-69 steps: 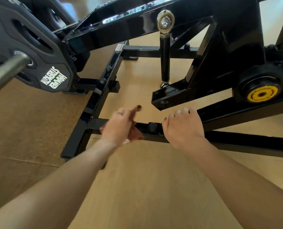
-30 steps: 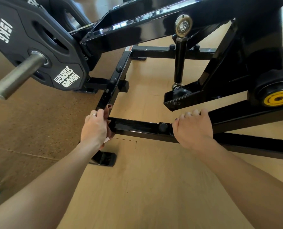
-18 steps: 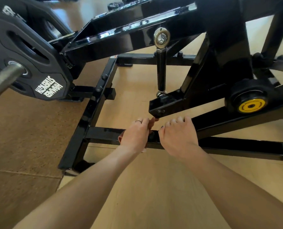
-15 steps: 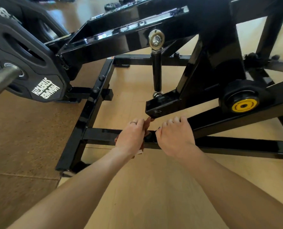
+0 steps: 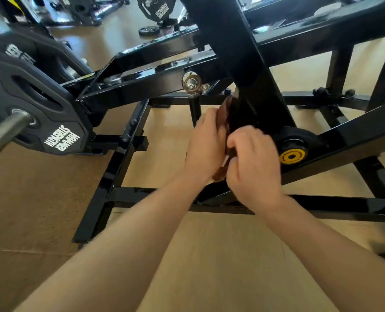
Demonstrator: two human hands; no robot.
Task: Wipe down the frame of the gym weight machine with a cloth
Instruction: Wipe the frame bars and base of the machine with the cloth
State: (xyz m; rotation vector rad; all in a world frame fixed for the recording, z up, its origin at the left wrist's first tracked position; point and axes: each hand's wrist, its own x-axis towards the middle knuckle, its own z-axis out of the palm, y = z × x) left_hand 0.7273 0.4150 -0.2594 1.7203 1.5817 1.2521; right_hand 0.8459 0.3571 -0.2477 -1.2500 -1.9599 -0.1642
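Both hands met mid-frame (image 5: pixel 128 152): left hand (image 5: pixel 206 146) gripped the brown cloth (image 5: pixel 223 113) against the slanted bar, right hand (image 5: pixel 253 163) curled shut beside it, probably pinching the cloth's lower end to refold it.

Floor (image 5: pixel 209 255): pale wood ahead, darker brown mat (image 5: pixel 29 210) at 9 o'clock | black frame (image 5: pixel 110 183) base rails sit flat on it | loose plate (image 5: pixel 148 30) lying at 12 o'clock, far back
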